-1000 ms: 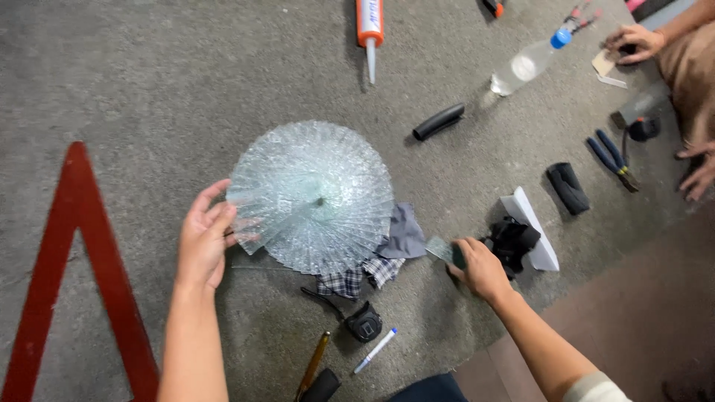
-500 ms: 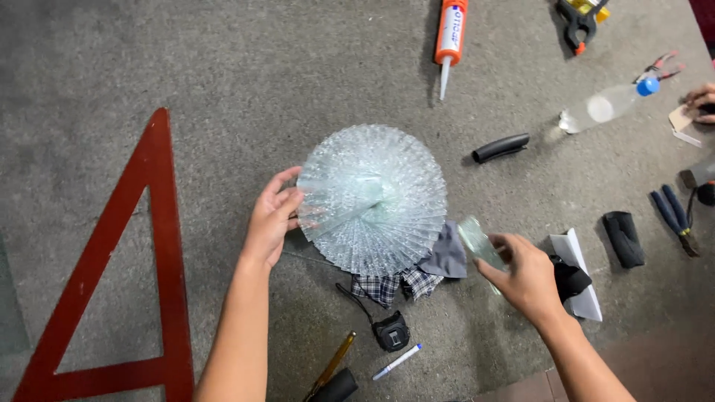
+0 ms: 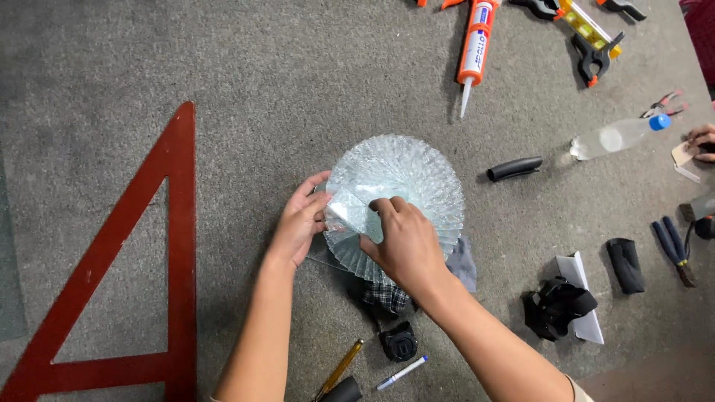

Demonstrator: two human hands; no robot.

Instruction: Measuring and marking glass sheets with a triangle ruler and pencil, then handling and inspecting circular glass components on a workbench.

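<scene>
Half a second ago the right hand (image 3: 406, 242) was out beside the black bundle holding a small glass strip; now it has come across and presses that clear rectangular glass piece (image 3: 350, 216) onto the stack.

Largest thing on the grey carpeted floor (image 3: 223, 74) is the red triangular frame (image 3: 175, 246), well to the left. Next comes the round fan of overlapping clear glass strips (image 3: 413, 175), sitting mid-floor on a checked cloth (image 3: 387, 298). It looks heavy for its size, stiff, slippery and brittle, with sharp edges (I would not grab it by one strip); a flat palm under the rim, or both hands at opposite edges, seems the safest hold.

The left hand (image 3: 302, 223) steadies the fan's left rim, fingers curled on the edge. The right hand pinches the loose piece with bent fingertips.

Smaller things lie around: an orange-and-white sealant tube (image 3: 473, 48) above, a clear plastic bottle with a blue cap (image 3: 614, 136) to the right, a black curved handle (image 3: 515, 168) between them, and a yellow-handled tool (image 3: 339, 368) near the person's elbow.
</scene>
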